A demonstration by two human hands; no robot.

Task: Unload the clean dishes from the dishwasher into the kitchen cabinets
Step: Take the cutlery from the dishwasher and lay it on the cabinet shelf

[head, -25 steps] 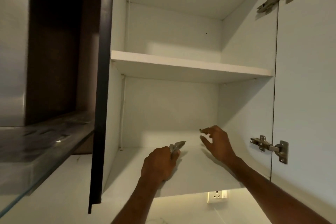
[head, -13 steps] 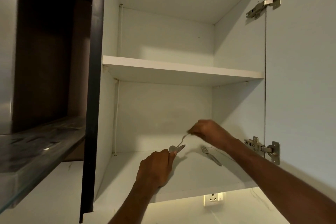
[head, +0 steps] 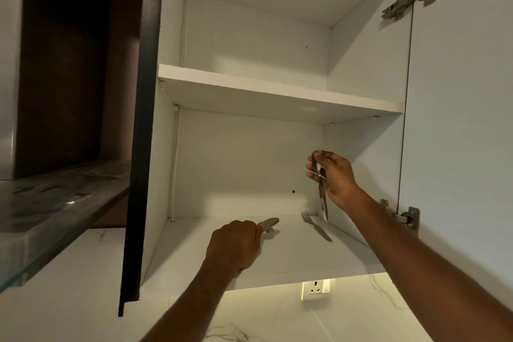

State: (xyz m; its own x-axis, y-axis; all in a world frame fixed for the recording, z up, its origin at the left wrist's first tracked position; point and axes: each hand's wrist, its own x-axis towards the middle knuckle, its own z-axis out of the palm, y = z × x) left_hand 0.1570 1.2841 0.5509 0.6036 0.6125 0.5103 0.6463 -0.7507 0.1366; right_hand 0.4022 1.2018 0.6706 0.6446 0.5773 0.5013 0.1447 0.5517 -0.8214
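Cutlery goes into an open wall cabinet (head: 249,36), both hands working over its lower shelf (head: 277,255).

The cabinet's door (head: 460,91) stands open at right on 2 metal hinges (head: 405,214). The right hand (head: 337,178) pinches a fork (head: 319,183) upright, tines up, its handle tip just above the lower shelf. The left hand (head: 236,244) rests on the shelf's front, fingers clenched round cutlery (head: 269,224) whose rounded end pokes out. 1 more fork, the lying fork (head: 315,225), lies flat on the shelf between the hands.

2 bare forearms, left hand (head: 236,244), right hand (head: 337,178); sleeveless.
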